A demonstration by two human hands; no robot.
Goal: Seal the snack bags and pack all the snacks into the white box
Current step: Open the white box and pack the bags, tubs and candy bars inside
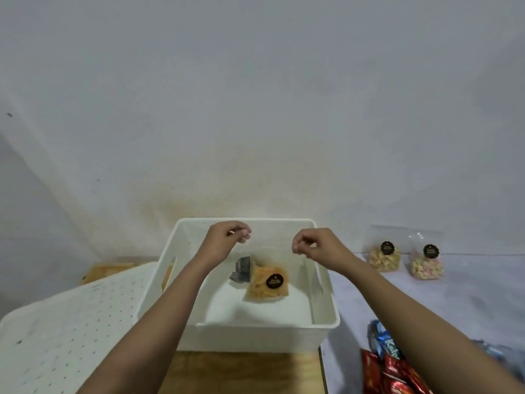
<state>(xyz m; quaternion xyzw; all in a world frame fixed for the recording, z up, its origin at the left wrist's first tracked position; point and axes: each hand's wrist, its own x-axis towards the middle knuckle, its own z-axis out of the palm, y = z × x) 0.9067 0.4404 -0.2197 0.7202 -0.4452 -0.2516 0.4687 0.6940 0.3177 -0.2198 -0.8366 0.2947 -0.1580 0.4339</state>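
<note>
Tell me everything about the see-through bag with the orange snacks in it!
The clear plastic bag of orange snack sticks hangs upright inside the white plastic box. A round black sticker is on its front. The left hand and right hand pinch its top corners. A grey striped packet sits beside it.

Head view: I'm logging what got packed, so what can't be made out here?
All in the head view:
Seal of the orange snack bag: the clear film pinched between the left hand and right hand is barely visible, so I can't tell if it's sealed.
Its black sticker: the text is too small.
Grey striped item in the white box: too blurred to identify.
Red wrappers: cut off by the bottom edge.
</note>
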